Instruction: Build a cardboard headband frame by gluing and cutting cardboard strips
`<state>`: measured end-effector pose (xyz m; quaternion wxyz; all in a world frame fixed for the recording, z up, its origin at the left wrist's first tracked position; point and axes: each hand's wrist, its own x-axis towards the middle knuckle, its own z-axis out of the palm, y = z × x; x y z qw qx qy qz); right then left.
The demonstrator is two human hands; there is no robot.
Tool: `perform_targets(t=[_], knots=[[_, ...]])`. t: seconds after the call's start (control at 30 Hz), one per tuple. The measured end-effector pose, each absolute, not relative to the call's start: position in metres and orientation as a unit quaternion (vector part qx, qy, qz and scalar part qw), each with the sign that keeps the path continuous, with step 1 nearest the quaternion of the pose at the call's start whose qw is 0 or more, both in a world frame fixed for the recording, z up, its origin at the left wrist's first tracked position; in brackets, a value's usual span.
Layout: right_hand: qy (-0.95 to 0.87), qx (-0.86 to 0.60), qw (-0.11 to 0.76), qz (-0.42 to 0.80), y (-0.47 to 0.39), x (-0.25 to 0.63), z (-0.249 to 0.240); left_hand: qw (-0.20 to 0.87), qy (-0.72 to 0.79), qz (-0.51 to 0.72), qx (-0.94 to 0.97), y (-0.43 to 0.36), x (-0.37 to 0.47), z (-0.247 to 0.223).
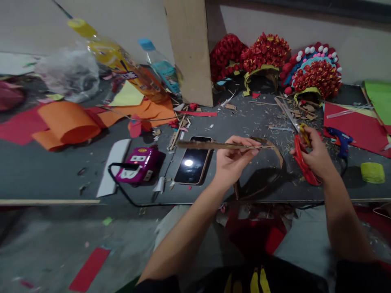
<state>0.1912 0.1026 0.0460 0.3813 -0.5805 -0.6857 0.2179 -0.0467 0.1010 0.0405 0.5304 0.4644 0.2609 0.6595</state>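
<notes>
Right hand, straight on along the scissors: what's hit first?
Scissors lead the right hand; first in line looks like the middle flower piece by the wall. Depth is unclear: if the tips ride low, scraps could come first.

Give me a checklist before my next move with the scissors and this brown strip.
1. Left grip on the brown strip: ok, pinched by thumb and fingers.
2. Right grip on the scissors: ok, at the handles.
3. Blades apart from left grip: ok, pointing toward the wall.
4. Strip clear of the phone: cannot tell, they overlap in view.
5. Tabletop tidy: not ok, scraps scattered.
6. Glue gun cool: cannot tell.
</notes>
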Motion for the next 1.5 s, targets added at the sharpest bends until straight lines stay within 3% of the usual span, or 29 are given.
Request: perform_targets(t=[0.53, 1.13, 1.5], knots=[[-0.784, -0.56, 0.221, 0.148, 0.078, 0.188, 0.061, 0.529, 0.31, 0.679, 0.404, 0.107, -0.052, 0.038], [-0.791, -0.55, 0.212, 0.164, 0.077, 0.19, 0.061, 0.537, 0.282, 0.666, 0.435, 0.107, -0.053, 0.036], [-0.794, -0.552, 0.197, 0.162, 0.075, 0.192, 0.067, 0.515, 0.347, 0.65, 0.437, 0.105, -0.054, 0.033]])
